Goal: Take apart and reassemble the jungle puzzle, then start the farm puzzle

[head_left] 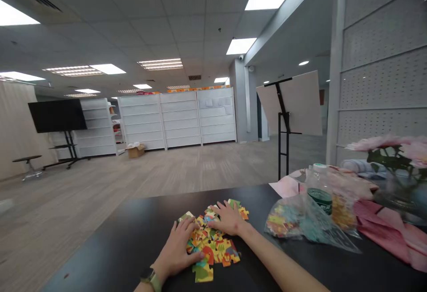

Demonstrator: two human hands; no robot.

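A loose heap of colourful jigsaw puzzle pieces (208,237) lies on the dark table (133,238) in front of me. Along the heap's left side rests my left hand (178,247), fingers spread, thumb over the near pieces; a watch (151,278) is on that wrist. My right hand (228,219) lies flat over the far right part of the pile with its fingers apart. One green and yellow puzzle piece (203,273) sits at the near edge of the heap. Pieces beneath both palms are hidden.
To the right are a clear plastic bag (287,218) of more puzzle pieces, a bottle with a green label (319,194), pink cloth (383,230) and pink flowers (413,150) in a glass vase. Beyond the table stand a board on a black stand (283,141) and white shelving (180,118).
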